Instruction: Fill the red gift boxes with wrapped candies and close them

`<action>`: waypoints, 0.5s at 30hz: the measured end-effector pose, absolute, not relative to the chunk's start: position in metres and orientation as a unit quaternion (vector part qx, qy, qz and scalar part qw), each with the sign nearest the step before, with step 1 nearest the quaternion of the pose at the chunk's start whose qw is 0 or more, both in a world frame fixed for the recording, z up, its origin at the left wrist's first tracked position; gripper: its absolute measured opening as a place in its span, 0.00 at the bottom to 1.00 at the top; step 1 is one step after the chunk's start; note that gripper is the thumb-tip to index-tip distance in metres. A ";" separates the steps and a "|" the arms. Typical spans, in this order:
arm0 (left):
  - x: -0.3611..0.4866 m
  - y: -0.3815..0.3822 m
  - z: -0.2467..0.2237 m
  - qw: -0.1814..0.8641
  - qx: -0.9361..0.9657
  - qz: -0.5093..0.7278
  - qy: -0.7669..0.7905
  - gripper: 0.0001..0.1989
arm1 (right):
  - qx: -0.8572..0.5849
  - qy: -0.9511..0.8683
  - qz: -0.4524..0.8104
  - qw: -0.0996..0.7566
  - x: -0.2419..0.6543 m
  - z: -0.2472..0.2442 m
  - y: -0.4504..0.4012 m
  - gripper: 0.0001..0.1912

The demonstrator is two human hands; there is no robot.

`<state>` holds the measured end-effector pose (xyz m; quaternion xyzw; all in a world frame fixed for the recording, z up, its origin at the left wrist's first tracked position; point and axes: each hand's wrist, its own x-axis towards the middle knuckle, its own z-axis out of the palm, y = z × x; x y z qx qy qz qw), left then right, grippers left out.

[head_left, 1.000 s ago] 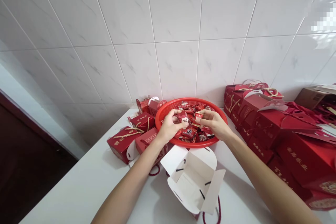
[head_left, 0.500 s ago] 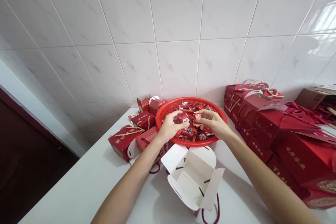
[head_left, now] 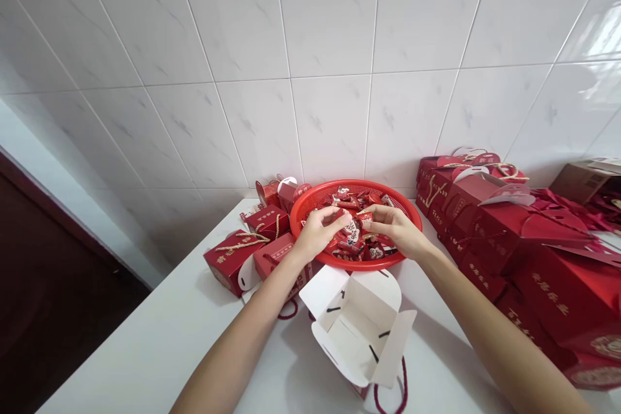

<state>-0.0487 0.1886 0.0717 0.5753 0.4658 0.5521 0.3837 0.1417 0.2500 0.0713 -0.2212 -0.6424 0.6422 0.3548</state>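
Observation:
A round red plastic basket [head_left: 361,266] holds many red wrapped candies [head_left: 373,250]. Over its left half, my left hand [head_left: 320,231] pinches a red candy [head_left: 342,216] between thumb and fingers. My right hand [head_left: 392,228] is over the right half, its thumb and fingers closed on a small red candy [head_left: 364,218]. The two hands are a short gap apart. Just in front of the basket stands an open box [head_left: 356,336] with a white inside, its flaps spread and a dark red cord at its right side.
Closed red gift boxes [head_left: 235,257] with cord handles lie left of the basket. More red boxes [head_left: 485,223] are stacked along the right side of the white table [head_left: 160,336]. Behind them on the far right is a brown carton [head_left: 579,181]. A tiled wall [head_left: 330,129] rises behind the basket.
The candy in my left hand has shifted in the fingers, and a white-patterned candy now shows just below it. The view has shifted slightly. Both hands remain over the basket.

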 end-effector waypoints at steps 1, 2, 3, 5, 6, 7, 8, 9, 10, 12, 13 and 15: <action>-0.049 0.189 0.071 0.385 0.573 0.555 0.465 0.22 | -0.221 -0.643 0.642 0.355 0.142 0.072 0.250 0.16; -0.049 0.190 0.070 0.387 0.569 0.557 0.465 0.23 | -0.220 -0.644 0.640 0.357 0.142 0.072 0.250 0.15; -0.049 0.190 0.070 0.388 0.565 0.560 0.465 0.23 | -0.219 -0.646 0.637 0.360 0.142 0.072 0.250 0.15; -0.049 0.191 0.070 0.397 0.552 0.566 0.466 0.23 | -0.221 -0.648 0.631 0.365 0.142 0.072 0.250 0.15; -0.049 0.191 0.069 0.403 0.546 0.568 0.465 0.23 | -0.222 -0.648 0.629 0.367 0.141 0.072 0.249 0.15; -0.049 0.191 0.069 0.408 0.541 0.570 0.465 0.23 | -0.223 -0.648 0.628 0.369 0.141 0.072 0.249 0.15; -0.049 0.191 0.069 0.412 0.537 0.571 0.465 0.23 | -0.222 -0.647 0.629 0.370 0.141 0.073 0.249 0.15; -0.050 0.191 0.069 0.412 0.536 0.571 0.466 0.23 | -0.222 -0.644 0.632 0.370 0.141 0.073 0.248 0.15; -0.050 0.192 0.069 0.408 0.538 0.571 0.468 0.23 | -0.223 -0.639 0.636 0.371 0.142 0.073 0.248 0.15; -0.050 0.192 0.068 0.390 0.551 0.565 0.475 0.23 | -0.230 -0.628 0.643 0.373 0.142 0.073 0.248 0.15; -0.051 0.192 0.068 0.379 0.560 0.559 0.480 0.23 | -0.235 -0.624 0.645 0.373 0.142 0.074 0.248 0.15; -0.051 0.191 0.068 0.357 0.579 0.544 0.492 0.23 | -0.240 -0.622 0.646 0.371 0.143 0.074 0.248 0.16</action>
